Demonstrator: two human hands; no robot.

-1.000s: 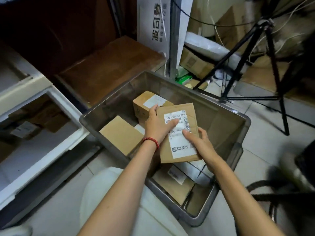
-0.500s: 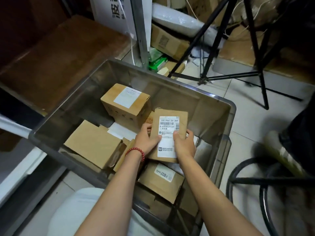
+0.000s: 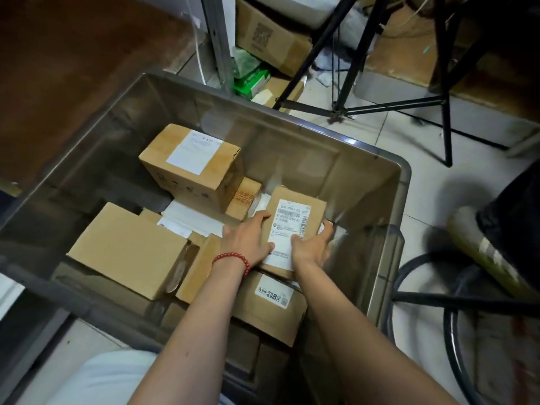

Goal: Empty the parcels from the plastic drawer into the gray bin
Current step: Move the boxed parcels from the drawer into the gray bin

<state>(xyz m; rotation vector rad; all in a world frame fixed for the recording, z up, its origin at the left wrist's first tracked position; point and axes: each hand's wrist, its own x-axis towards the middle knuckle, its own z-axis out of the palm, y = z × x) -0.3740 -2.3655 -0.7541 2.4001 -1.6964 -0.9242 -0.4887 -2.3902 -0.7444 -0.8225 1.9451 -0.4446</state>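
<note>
A flat brown parcel (image 3: 295,217) with a white shipping label lies low inside the gray bin (image 3: 394,200), right of centre, on top of other parcels. My left hand (image 3: 248,238), with a red bead bracelet on the wrist, grips its left edge. My right hand (image 3: 311,248) holds its lower right corner. Several more cardboard parcels fill the bin: a tall labelled box (image 3: 193,168) at the back, a plain flat box (image 3: 128,249) at the left, and a padded envelope (image 3: 271,308) under my wrists. The plastic drawer is out of view.
A black tripod (image 3: 350,108) stands on the tiled floor behind the bin. Cardboard boxes (image 3: 271,45) and a green packet (image 3: 251,80) lie beyond it. A brown wooden surface (image 3: 73,68) is at the upper left. A black ring-shaped base (image 3: 450,311) sits to the right.
Both hands have lowered the labelled parcel from above the bin down onto the pile inside it, shifting it toward the right. The camera has tilted down and right, and the drawer has left the view.
</note>
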